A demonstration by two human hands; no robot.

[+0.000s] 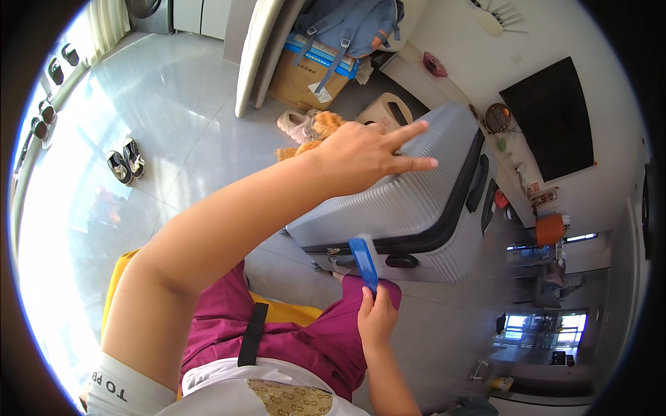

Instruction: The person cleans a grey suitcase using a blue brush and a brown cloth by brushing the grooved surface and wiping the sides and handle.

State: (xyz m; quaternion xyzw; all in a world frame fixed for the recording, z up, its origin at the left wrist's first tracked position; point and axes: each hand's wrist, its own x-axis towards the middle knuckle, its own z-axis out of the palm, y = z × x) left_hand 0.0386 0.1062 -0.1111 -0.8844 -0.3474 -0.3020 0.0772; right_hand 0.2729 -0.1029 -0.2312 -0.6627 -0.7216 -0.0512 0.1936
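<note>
A grey ribbed suitcase (416,201) lies flat on the tiled floor in front of my knees. My left hand (364,152) reaches out over its top, fingers spread, resting on or just above the shell. My right hand (377,320) sits low by my knee and grips a blue brush (364,262) held upright, its head near the suitcase's front edge with the zipper and dark side handle (402,261). I am sitting, with magenta trousers over my lap.
A cardboard box (305,80) with a blue backpack (350,28) on it stands behind the suitcase. Pink and orange slippers (305,125) and a wooden stool (385,111) lie beside it. A pair of dark shoes (125,159) rests on the floor at left.
</note>
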